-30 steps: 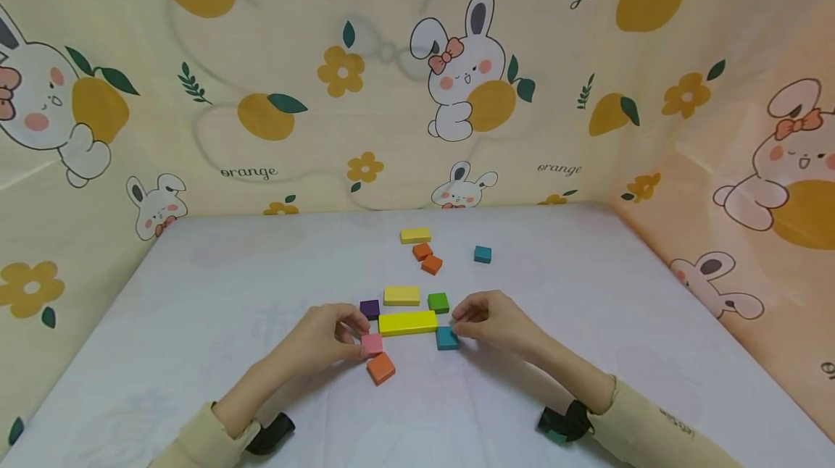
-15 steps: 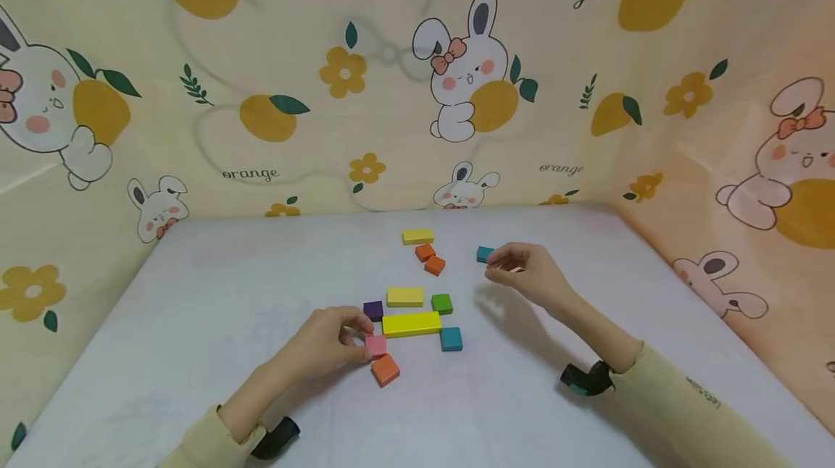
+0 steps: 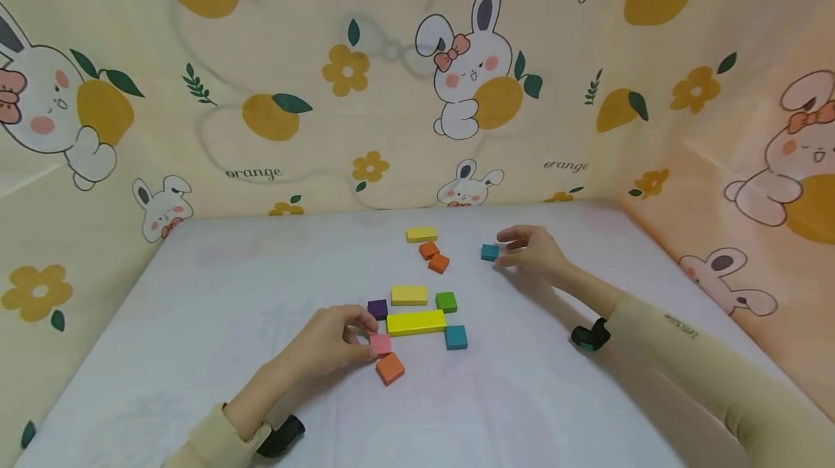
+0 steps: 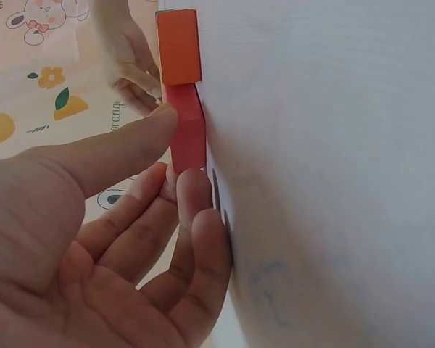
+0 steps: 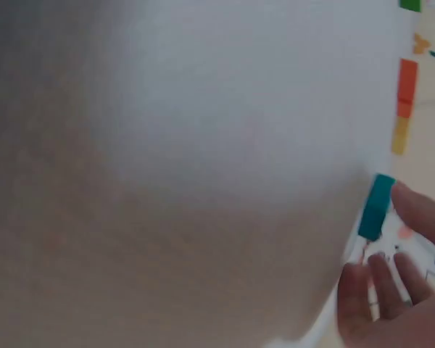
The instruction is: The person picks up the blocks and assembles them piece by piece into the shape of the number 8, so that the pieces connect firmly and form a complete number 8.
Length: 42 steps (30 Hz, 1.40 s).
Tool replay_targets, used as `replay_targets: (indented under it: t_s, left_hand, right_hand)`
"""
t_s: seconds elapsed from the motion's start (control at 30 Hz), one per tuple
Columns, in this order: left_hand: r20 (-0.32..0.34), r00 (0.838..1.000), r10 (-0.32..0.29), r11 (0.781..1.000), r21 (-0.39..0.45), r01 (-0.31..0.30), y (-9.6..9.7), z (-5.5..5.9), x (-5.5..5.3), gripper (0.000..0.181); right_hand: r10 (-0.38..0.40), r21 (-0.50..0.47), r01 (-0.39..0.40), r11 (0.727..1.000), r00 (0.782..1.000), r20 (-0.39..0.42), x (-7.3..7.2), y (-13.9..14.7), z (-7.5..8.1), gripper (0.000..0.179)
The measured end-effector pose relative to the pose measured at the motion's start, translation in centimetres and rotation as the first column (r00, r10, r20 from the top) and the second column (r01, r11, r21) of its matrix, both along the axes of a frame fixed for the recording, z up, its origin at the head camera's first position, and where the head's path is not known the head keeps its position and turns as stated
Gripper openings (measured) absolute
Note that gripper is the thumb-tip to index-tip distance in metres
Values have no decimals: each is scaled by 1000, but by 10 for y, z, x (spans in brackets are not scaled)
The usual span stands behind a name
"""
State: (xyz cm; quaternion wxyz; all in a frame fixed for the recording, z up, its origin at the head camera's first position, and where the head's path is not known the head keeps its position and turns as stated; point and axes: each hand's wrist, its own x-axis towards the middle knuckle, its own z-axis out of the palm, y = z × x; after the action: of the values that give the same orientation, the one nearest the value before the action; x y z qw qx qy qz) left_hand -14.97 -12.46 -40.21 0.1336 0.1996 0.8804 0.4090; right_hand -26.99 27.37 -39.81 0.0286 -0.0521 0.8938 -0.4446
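My left hand (image 3: 329,339) pinches a pink block (image 3: 380,345) lying on the white table, the thumb at its near edge. An orange block (image 3: 390,369) touches it on the near side. At the back right my right hand (image 3: 531,254) is beside a small teal block (image 3: 490,252), thumb and fingers spread apart around its right side. In the right wrist view the thumb is at the edge of this teal block (image 5: 377,206), the other fingers standing off it; whether the thumb touches is unclear.
Around a long yellow block (image 3: 416,323) lie a purple block (image 3: 377,309), a shorter yellow block (image 3: 409,295), a green block (image 3: 446,302) and another teal block (image 3: 457,337). Farther back are two orange blocks (image 3: 438,264) and a yellow block (image 3: 421,235). Printed cloth walls surround the table.
My right hand has left the nearer teal block and reached away and rightward to the far teal block. My left hand stays at the pink block.
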Motion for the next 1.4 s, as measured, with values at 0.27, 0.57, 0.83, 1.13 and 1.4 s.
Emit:
replay_targets:
  t_s: [0.27,0.57,0.83,1.13,1.4]
  left_hand:
    - [6,1000,0,1000,15,0,0,2,-1,30]
    - [3,1000,-20,999,40,20,0,0,-1,30]
    - [16,1000,-19,999,49,18,0,0,0,30]
    - [14,1000,-21,999,33,21,-2,-1,-1,30]
    - [4,1000,-6,1000,3,6,-1,-2,-2,30]
  right_hand:
    - [-71,-34,74,997,994,78,-5,-8,1,53]
    - [-91,-42,96,995,990,109,-7,-8,-4,47]
    - [-77,-94,89,992,989,127,-8,-4,-6,48]
    - [-67,-97,81,992,988,143,-9,-2,-5,49]
    - [-94,-115,110,987,986,138,-2,-2,2,49]
